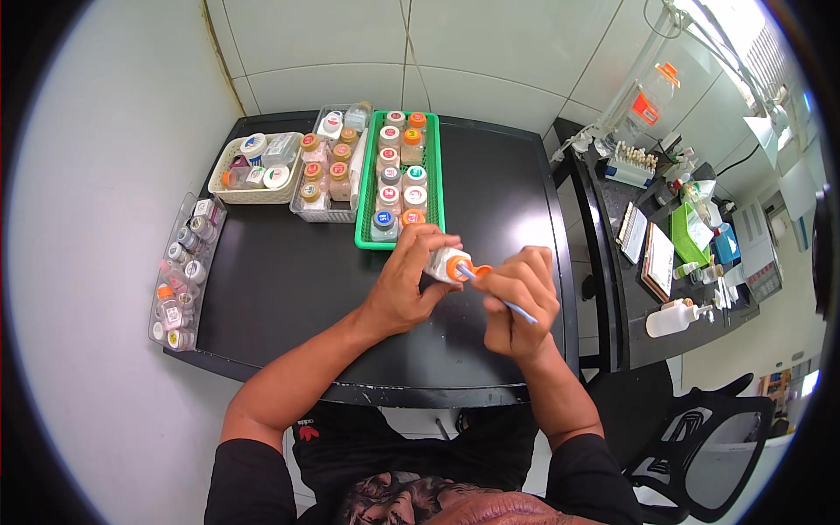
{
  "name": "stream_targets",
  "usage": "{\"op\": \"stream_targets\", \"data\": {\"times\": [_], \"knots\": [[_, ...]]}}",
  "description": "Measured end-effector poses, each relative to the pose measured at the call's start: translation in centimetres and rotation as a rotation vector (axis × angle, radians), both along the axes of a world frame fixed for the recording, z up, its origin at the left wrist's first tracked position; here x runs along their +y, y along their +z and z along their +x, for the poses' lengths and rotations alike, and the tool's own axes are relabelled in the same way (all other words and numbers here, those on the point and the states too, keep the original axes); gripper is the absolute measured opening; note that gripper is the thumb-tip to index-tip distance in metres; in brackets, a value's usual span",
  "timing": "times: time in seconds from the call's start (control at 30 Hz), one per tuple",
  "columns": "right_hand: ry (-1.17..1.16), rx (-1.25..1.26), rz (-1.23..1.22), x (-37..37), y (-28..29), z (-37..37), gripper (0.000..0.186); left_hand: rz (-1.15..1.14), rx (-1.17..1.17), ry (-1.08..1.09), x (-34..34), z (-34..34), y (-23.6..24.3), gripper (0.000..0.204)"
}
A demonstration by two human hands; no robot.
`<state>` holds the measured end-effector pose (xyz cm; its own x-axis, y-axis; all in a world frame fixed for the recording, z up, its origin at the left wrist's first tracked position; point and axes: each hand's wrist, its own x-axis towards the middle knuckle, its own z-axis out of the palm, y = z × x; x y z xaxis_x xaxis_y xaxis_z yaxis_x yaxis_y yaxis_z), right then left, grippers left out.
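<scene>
My left hand [409, 284] is closed round a small clear bottle [441, 263] with pale contents, tilted so that its orange mouth faces right. My right hand [523, 302] pinches a thin light-blue stick [521, 311]. The stick's far end meets the orange mouth; how deep it goes in cannot be told. By the right fingertips a round orange cap [483, 271] shows in part, and it is unclear whether it is attached to the bottle. Just beyond the left hand lies a green basket [362, 229] with rows of small jars under white, orange, grey and blue lids.
Left of the green basket stand a clear basket [325, 215] of jars and a cream basket [254, 197] of tubs. A clear tray [210, 262] of small jars runs along the black table's [289, 289] left edge. At right, a side desk holds a white squeeze bottle [669, 320] beside a black chair [700, 446].
</scene>
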<state>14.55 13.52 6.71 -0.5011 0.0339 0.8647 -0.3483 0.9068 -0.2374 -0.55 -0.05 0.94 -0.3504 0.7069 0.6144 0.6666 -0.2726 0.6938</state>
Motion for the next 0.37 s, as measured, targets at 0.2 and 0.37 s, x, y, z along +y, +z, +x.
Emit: {"op": "stream_targets", "data": {"times": [0.2, 0.37], "knots": [[0.013, -0.078, 0.112, -0.6, 0.6, -0.1, 0.015, -0.068, -0.115, 0.028, -0.1, 0.4, -0.7, 0.059], [0.013, -0.094, 0.109, -0.4, 0.0, -0.1, 0.018, -0.149, -0.162, 0.014, -0.3, 0.1, -1.1, 0.058]]}}
